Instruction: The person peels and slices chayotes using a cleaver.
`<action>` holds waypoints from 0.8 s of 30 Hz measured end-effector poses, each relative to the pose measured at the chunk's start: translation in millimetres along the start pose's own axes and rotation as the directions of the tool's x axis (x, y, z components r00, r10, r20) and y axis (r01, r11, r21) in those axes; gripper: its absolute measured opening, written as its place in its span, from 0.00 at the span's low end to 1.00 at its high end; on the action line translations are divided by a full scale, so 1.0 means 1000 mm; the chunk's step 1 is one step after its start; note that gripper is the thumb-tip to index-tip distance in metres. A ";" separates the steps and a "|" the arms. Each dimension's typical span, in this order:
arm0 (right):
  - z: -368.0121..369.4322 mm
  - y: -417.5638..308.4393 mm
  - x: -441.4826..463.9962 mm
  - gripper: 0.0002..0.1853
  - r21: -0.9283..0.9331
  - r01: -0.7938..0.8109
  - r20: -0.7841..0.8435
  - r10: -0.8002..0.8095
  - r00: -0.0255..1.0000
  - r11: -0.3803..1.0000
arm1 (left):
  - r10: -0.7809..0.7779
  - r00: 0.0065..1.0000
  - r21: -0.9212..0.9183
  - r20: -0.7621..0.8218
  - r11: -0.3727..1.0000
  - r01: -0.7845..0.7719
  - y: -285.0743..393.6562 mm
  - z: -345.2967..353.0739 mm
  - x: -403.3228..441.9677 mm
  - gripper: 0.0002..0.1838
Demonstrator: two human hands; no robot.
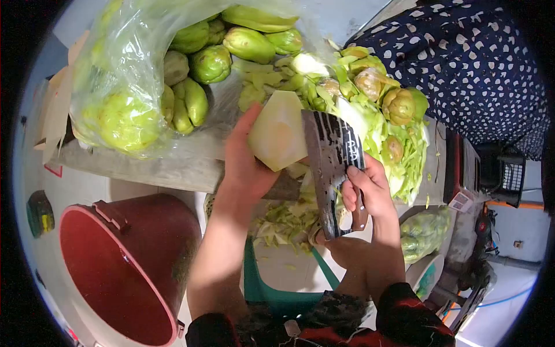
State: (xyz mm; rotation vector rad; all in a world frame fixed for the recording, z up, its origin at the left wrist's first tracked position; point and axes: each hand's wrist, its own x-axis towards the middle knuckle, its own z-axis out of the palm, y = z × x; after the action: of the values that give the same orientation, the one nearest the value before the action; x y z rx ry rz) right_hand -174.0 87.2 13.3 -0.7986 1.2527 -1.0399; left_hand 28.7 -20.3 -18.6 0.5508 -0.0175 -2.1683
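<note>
My left hand is wrapped round a peeled, cut chayote, its flat pale face toward me and the paler core at its middle. Just right of it, my right hand grips a cleaver by its brown wooden handle. The broad blade has dark and light streaks and some markings, and its upper edge is close to the chayote; I cannot tell whether they touch. Behind both hands, green peelings and several chayotes are heaped on the table.
A clear plastic bag of whole green chayotes lies at the upper left. Below stands a red bucket. Peelings lie under the table edge. A person in dotted dark cloth is across the table.
</note>
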 end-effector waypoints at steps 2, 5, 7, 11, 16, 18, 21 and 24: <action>-0.004 0.008 -0.003 0.13 -0.019 0.018 -0.005 -0.018 1.000 1.000 | -0.009 1.000 0.005 0.025 1.000 0.009 -0.003 -0.001 0.001 0.23; -0.003 0.014 -0.011 0.13 -0.048 0.035 -0.062 -0.038 0.997 0.998 | -0.013 1.000 0.035 0.012 0.999 0.013 -0.008 0.001 0.002 0.23; -0.003 0.015 -0.014 0.12 -0.031 0.033 -0.072 -0.035 0.997 0.999 | -0.049 0.998 0.041 -0.033 0.998 0.051 -0.008 0.003 0.002 0.23; -0.004 0.016 -0.015 0.12 -0.038 0.073 -0.074 -0.076 0.994 0.997 | -0.031 0.999 0.030 -0.006 0.999 0.031 -0.015 0.006 0.003 0.22; -0.008 0.019 -0.012 0.15 -0.075 0.106 -0.069 -0.111 0.991 0.992 | -0.054 0.998 -0.009 -0.023 0.999 0.054 -0.026 0.003 0.006 0.20; -0.002 0.018 -0.010 0.15 -0.021 0.103 -0.100 -0.104 0.990 0.995 | -0.066 0.998 -0.002 0.015 0.998 0.066 -0.032 0.006 0.002 0.20; 0.002 0.018 -0.007 0.14 -0.022 0.120 -0.117 -0.121 0.986 0.993 | -0.084 0.995 0.045 0.051 0.996 0.082 -0.050 0.003 0.002 0.20; 0.004 0.019 -0.004 0.14 0.022 0.110 -0.119 -0.107 0.987 0.994 | -0.084 0.994 0.051 0.064 0.995 0.081 -0.061 -0.002 0.004 0.20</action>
State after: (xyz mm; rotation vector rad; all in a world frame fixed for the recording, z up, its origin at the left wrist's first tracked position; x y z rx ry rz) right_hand -167.1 97.8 -2.4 -0.8004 1.3024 -1.2052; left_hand -18.7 14.3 -34.0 0.5155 -0.0849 -2.2710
